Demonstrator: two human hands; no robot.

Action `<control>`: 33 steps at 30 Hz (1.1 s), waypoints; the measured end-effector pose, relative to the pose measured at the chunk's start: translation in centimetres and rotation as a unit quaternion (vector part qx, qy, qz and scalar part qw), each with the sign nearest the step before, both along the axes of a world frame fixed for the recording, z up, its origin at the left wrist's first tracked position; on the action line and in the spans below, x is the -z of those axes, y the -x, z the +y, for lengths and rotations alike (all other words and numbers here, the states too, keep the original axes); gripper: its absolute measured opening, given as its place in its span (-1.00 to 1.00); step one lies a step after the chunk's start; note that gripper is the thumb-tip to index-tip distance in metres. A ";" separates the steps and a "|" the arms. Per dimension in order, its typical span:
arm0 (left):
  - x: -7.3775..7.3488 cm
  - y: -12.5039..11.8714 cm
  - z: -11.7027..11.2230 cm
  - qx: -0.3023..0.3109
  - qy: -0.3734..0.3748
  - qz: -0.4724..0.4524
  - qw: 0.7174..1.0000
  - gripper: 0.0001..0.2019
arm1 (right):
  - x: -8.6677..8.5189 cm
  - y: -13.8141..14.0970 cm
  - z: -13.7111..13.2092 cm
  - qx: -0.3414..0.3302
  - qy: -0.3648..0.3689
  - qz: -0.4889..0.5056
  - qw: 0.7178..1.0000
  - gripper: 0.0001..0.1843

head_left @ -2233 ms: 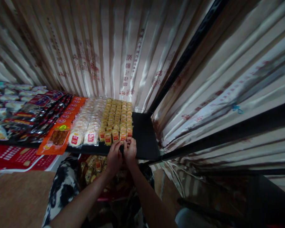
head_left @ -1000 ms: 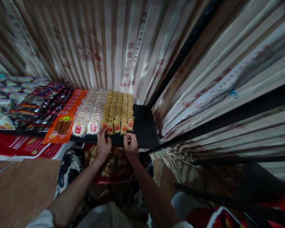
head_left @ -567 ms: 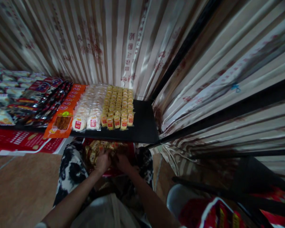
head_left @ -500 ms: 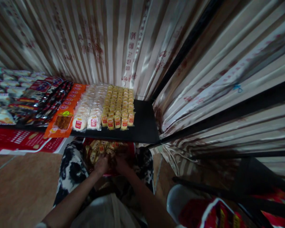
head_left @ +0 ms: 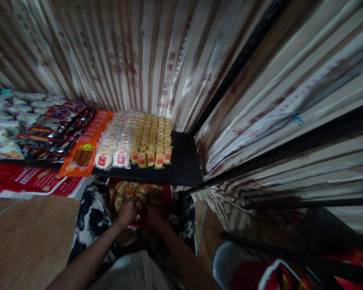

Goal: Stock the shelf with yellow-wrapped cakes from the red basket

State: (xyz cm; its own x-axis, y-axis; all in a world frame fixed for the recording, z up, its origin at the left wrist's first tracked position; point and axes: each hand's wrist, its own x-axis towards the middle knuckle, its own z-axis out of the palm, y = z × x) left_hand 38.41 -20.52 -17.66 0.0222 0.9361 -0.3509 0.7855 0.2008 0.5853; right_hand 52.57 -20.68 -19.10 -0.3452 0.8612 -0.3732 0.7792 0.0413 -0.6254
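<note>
A red bag full of small gold-wrapped snacks sits between my knees, just below the front edge of a black shelf. My left hand is inside it, fingers curled at the packets; exactly what they hold is hidden. Close beside it, my right hand is also down among the snacks, its bent fingers dark and partly hidden. Above, on the shelf, stand tight rows of small yellow-wrapped snacks. Left of these lie clear-wrapped round white crackers.
Further left on the shelf are an orange snack packet, dark packets and white packets. Pleated curtains hang behind and to the right. Red printed packaging is under the shelf. A whitish tub stands at lower right.
The view has shifted slightly, so the shelf appears a little lower. My hands stay in the bag, with small finger movements among the wrapped snacks.
</note>
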 end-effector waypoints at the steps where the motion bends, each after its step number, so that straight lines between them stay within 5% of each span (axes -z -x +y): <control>1: -0.2 0.3 0.3 -0.028 -0.022 -0.034 0.999 -0.67 | -0.2 0.1 0.0 0.011 -0.002 0.022 1.000 -0.57; 4: -1.0 1.1 0.8 -0.110 -0.090 -0.123 0.982 -0.66 | -1.1 0.5 0.3 0.037 -0.028 0.097 0.994 -0.51; 8: -2.8 1.9 0.7 -0.196 -0.144 -0.211 0.947 -0.53 | -3.1 1.2 1.3 0.059 -0.053 0.155 0.985 -0.71; 17: -6.3 2.5 2.1 -0.228 -0.151 -0.315 0.909 -0.45 | -6.6 3.5 4.3 0.083 -0.074 0.281 0.953 -0.62; 27: -7.5 2.8 7.1 -0.254 -0.230 -0.279 0.897 -0.58 | -8.5 4.7 7.4 0.142 -0.292 0.192 0.926 -0.60; 33: -7.3 2.2 9.9 -0.273 -0.285 -0.189 0.899 -0.57 | -7.5 4.1 9.3 0.140 -0.321 0.155 0.924 -0.57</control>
